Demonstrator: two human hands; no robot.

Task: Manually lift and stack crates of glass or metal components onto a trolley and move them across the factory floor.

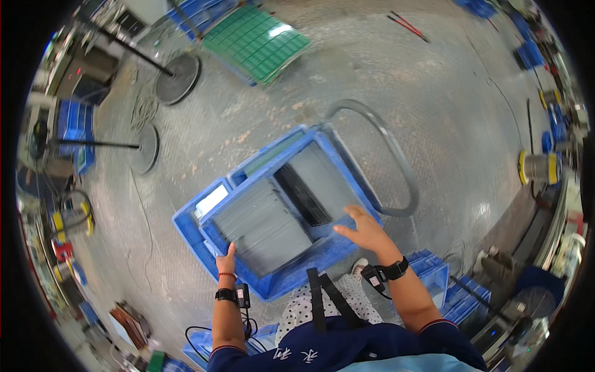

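Observation:
In front of me a blue plastic crate [286, 286] sits at a slant on top of another blue crate [187, 218]. Two stacks of thin grey sheets, a left stack [269, 226] and a right stack [322, 177], stand in it, with a dark strip [302, 193] between them. My left hand [225, 263] is at the upper crate's near left wall, its thumb over the rim and its other fingers hidden. Above the crate's right side, my right hand [367, 232] has its thumb and fingers spread and holds nothing.
A grey curved trolley handle [396, 155] arches to the right of the crates. Further off lie a green slatted pallet [255, 42] and a red-handled tool [409, 26]. Round black stand bases [178, 79] are at the left, and blue crates [434, 276] at my right.

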